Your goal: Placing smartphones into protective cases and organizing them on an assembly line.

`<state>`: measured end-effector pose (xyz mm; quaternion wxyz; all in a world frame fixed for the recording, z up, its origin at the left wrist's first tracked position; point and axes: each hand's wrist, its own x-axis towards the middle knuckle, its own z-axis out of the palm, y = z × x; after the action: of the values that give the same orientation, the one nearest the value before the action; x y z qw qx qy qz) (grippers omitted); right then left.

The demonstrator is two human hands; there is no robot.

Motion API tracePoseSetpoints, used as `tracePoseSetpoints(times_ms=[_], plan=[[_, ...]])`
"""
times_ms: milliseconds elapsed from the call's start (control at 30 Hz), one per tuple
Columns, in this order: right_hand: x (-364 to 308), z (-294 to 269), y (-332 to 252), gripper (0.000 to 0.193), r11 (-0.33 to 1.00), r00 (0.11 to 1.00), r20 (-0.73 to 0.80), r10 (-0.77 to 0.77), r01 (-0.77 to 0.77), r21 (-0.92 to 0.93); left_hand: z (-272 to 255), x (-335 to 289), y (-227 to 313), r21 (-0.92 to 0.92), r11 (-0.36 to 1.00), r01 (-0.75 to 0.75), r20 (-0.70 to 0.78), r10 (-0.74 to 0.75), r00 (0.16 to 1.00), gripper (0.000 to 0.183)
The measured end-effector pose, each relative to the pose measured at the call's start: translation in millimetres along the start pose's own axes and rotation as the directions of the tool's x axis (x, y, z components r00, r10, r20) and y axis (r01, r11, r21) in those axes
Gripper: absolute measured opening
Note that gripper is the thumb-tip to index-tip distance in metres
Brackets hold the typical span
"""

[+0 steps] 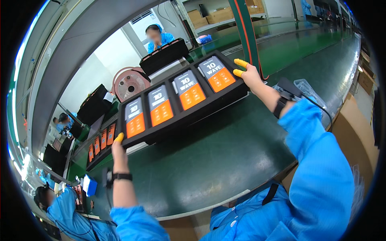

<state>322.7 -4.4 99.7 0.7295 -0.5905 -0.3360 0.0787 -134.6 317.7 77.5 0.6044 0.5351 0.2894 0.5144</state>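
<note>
A long black tray (189,113) is held up at a slant over the green work surface, its right end higher in view. Several phones (193,95) lie in its separate compartments, each with a grey and orange printed face. My left hand (118,152) grips the tray's near left corner, a yellow finger cot on the digit over the rim. At the opposite end, my right hand (252,77) holds the right edge, with two yellow-capped fingers showing. The fingers beneath the tray are hidden.
Another black tray of orange phones (103,137) lies on the line at left. A pink reel (130,84) stands beyond. A green post (243,32) rises behind my right hand, near a clear plastic tray (309,91). Co-workers in blue sit across and at lower left.
</note>
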Motion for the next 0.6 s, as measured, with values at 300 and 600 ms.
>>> tracePoseSetpoints(times_ms=[300,600], plan=[[45.8,-8.6,90.8,0.033,0.988,0.953,-0.287,0.099,-0.128,-0.084,43.6,27.7,-93.4,0.189,0.982,0.022,-0.226,0.021,0.974,0.027],[15.9,25.0,101.9,0.026,0.833,0.629,-0.551,-0.548,0.352,-0.428,40.4,1.4,-107.9,-0.291,0.929,-0.230,-0.255,0.156,0.954,0.021]])
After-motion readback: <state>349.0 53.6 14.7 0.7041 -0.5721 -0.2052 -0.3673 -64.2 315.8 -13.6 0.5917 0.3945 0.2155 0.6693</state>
